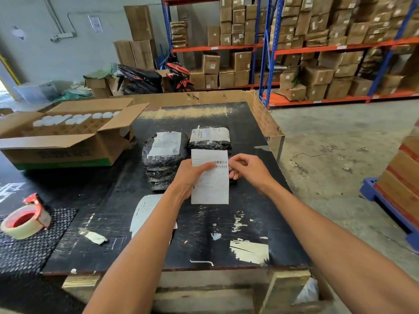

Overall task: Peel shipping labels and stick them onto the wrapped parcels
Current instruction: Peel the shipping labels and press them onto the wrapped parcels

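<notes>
A white shipping label [210, 186] with a barcode is held upright above the black table [204, 234]. My left hand [192, 175] grips its left side, thumb across the front. My right hand [247, 169] pinches its right edge near the barcode. Behind the label stand two stacks of black wrapped parcels. The left stack [163, 164] has a white label on top, and the right stack [209, 138] carries a barcode label on top. More label sheets [145, 211] lie on the table under my left forearm.
An open cardboard box [65, 137] with white caps sits at the left. A tape dispenser [26, 219] rests on a mesh mat at the near left. Paper scraps litter the table. Shelves of cartons [317, 53] fill the back; a blue pallet [385, 207] stands at the right.
</notes>
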A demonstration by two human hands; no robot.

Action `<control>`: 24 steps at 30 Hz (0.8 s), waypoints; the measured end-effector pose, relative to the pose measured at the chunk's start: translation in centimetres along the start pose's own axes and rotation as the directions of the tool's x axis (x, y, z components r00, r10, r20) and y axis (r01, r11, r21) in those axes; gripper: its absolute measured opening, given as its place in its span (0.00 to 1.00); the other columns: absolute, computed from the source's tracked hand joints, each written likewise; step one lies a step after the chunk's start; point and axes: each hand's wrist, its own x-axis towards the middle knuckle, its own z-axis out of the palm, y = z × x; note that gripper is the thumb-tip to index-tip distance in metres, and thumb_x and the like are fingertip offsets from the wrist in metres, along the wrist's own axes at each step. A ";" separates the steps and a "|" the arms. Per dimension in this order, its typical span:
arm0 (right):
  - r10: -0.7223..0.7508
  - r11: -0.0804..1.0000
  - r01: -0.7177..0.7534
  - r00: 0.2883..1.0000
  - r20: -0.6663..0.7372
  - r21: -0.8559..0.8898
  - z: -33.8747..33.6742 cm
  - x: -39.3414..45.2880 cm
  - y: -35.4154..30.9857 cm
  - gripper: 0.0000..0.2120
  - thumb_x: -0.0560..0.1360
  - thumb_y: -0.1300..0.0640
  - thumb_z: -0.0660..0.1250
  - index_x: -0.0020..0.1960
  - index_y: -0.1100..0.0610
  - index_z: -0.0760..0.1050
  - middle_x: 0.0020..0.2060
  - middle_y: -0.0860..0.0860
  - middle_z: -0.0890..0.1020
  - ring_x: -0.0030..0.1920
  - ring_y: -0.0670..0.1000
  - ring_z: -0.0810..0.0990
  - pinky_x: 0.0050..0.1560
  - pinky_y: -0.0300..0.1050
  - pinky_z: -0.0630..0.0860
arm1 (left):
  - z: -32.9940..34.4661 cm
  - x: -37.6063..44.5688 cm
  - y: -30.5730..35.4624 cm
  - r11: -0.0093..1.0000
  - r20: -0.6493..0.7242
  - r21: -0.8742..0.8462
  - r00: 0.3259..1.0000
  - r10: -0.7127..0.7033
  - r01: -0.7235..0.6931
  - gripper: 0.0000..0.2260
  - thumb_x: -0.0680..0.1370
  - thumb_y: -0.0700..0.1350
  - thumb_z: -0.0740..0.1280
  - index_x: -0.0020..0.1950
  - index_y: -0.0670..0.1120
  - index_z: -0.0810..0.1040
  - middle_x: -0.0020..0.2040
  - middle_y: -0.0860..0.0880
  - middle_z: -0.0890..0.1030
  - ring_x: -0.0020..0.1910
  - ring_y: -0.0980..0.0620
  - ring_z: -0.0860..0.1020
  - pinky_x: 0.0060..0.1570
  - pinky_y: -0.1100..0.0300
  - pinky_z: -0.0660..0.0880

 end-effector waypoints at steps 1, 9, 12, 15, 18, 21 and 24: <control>-0.001 1.000 0.001 1.000 0.003 -0.004 0.0 0.1 0.0 0.05 0.80 0.64 0.68 0.50 0.60 0.83 0.39 0.56 0.87 0.36 0.51 0.84 0.38 0.38 0.80 | 0.0 0.0 0.0 1.000 0.001 -0.004 1.000 -0.003 0.003 0.10 0.72 0.40 0.77 0.52 0.42 0.84 0.47 0.47 0.87 0.43 0.50 0.86 0.39 0.58 0.81; 0.018 1.000 -0.018 0.999 0.043 0.001 -0.3 0.7 0.5 0.05 0.80 0.62 0.67 0.52 0.62 0.82 0.39 0.56 0.86 0.37 0.51 0.83 0.38 0.38 0.79 | -0.2 0.2 0.0 1.000 0.017 -0.015 1.000 -0.012 0.012 0.11 0.72 0.40 0.77 0.54 0.41 0.83 0.47 0.46 0.87 0.45 0.48 0.86 0.41 0.56 0.81; 0.036 0.995 -0.042 0.997 0.066 0.092 -0.1 0.6 0.4 0.07 0.81 0.64 0.66 0.55 0.67 0.81 0.38 0.56 0.84 0.34 0.47 0.82 0.35 0.36 0.78 | -0.2 0.3 0.0 0.999 0.044 -0.034 0.999 -0.022 0.024 0.13 0.72 0.41 0.77 0.55 0.40 0.83 0.49 0.45 0.87 0.47 0.46 0.86 0.44 0.54 0.81; 0.065 0.959 -0.095 0.991 0.119 0.267 0.0 0.4 0.0 0.07 0.82 0.65 0.64 0.54 0.67 0.80 0.38 0.56 0.82 0.32 0.45 0.80 0.33 0.34 0.77 | -0.3 0.4 0.0 0.993 0.087 -0.100 0.995 -0.051 0.060 0.13 0.72 0.39 0.76 0.56 0.39 0.83 0.50 0.43 0.87 0.47 0.45 0.86 0.45 0.53 0.81; 0.072 0.913 -0.141 0.979 0.188 0.383 -0.1 0.3 -0.3 0.06 0.82 0.65 0.64 0.53 0.65 0.80 0.38 0.55 0.82 0.32 0.44 0.79 0.32 0.33 0.76 | -0.4 0.4 -0.1 0.984 0.136 -0.148 0.988 -0.075 0.095 0.14 0.73 0.39 0.75 0.58 0.38 0.82 0.52 0.41 0.86 0.48 0.44 0.85 0.44 0.52 0.81; 0.087 0.880 -0.182 0.969 0.229 0.438 -0.1 0.3 -0.4 0.06 0.82 0.65 0.64 0.53 0.64 0.80 0.38 0.55 0.82 0.31 0.44 0.79 0.31 0.32 0.76 | -0.5 0.3 -0.3 0.978 0.181 -0.181 0.981 -0.074 0.107 0.15 0.74 0.39 0.74 0.60 0.37 0.81 0.54 0.40 0.86 0.49 0.44 0.85 0.44 0.52 0.81; 0.111 0.849 -0.223 0.962 0.251 0.479 -0.1 0.2 -0.4 0.07 0.82 0.65 0.64 0.56 0.65 0.80 0.37 0.54 0.81 0.30 0.43 0.79 0.30 0.31 0.76 | -0.4 0.3 -0.3 0.976 0.205 -0.189 0.976 -0.071 0.111 0.16 0.74 0.39 0.74 0.61 0.36 0.80 0.55 0.39 0.85 0.50 0.43 0.84 0.48 0.50 0.81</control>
